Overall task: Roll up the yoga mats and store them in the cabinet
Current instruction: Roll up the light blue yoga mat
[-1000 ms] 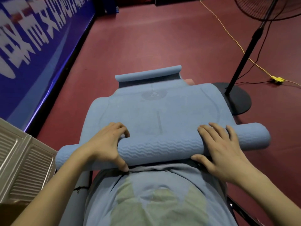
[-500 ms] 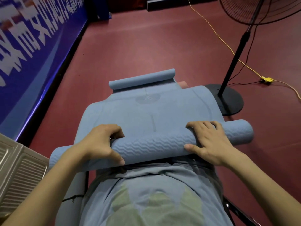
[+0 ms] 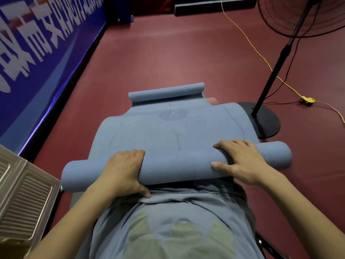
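Left hand (image 3: 123,171): curled over the near rolled part of the blue yoga mat (image 3: 175,131), fingers bent down over the far side of the roll, thumb tucked under its near edge against the grey shirt (image 3: 179,221). It grips the roll left of centre.

Right hand (image 3: 240,161): laid over the roll right of centre, fingers bent over the top toward the flat part of the mat, thumb stretched leftward along the ribbed face of the roll. It holds the roll between thumb and fingers.

Blue yoga mat: partly rolled. The rolled part lies crosswise just in front of the person's waist, touching the shirt, with both ends sticking out past the hands; the right end is slightly farther from the body than the left. The unrolled part stretches away from the hands over a raised surface, its side edges drooping down. Faint printed lines and a round emblem show on it. The far end is curled into a small second roll.

Floor (image 3: 168,53): dark red, beneath and around the mat.

Standing fan (image 3: 268,79): right of the mat, round black base close to the mat's right edge.

Yellow cable (image 3: 248,40): runs across the floor behind the fan pole to a yellow connector.

Blue banner (image 3: 37,43): along the left wall, white lettering, blurred.

Metal louvred panel (image 3: 22,199): lower left, beside the left forearm.
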A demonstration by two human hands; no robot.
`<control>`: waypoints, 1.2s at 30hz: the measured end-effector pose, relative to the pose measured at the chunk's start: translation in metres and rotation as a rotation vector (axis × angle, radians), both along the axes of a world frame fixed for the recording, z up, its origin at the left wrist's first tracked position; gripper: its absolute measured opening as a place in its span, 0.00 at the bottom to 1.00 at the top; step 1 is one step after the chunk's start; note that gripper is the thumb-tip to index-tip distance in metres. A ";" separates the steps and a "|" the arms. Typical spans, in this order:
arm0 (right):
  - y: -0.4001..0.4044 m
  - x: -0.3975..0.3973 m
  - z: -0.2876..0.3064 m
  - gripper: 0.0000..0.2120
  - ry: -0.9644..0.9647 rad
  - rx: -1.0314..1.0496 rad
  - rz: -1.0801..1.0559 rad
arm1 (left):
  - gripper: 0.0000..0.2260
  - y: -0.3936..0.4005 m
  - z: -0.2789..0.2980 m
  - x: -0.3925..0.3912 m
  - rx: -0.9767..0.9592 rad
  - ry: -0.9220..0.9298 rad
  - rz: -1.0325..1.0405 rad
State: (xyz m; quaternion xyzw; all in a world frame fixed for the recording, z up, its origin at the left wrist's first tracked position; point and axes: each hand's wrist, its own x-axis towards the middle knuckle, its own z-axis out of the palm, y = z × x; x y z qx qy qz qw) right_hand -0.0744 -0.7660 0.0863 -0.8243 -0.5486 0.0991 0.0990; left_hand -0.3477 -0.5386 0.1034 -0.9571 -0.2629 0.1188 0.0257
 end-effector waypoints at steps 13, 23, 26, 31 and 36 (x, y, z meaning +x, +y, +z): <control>0.001 0.001 0.019 0.32 0.073 -0.074 0.022 | 0.31 -0.001 0.027 -0.003 0.007 0.029 -0.041; -0.026 -0.022 -0.009 0.28 -0.145 0.103 0.003 | 0.29 -0.012 0.029 -0.004 -0.138 0.035 0.015; -0.027 -0.034 -0.020 0.22 -0.213 0.277 -0.035 | 0.29 -0.004 0.029 0.004 -0.206 0.030 0.036; -0.018 -0.040 -0.027 0.27 -0.258 0.211 -0.114 | 0.35 0.006 0.027 0.011 -0.276 0.044 0.059; -0.003 -0.033 -0.023 0.34 -0.237 0.114 -0.098 | 0.41 0.007 0.013 0.000 -0.139 -0.127 -0.035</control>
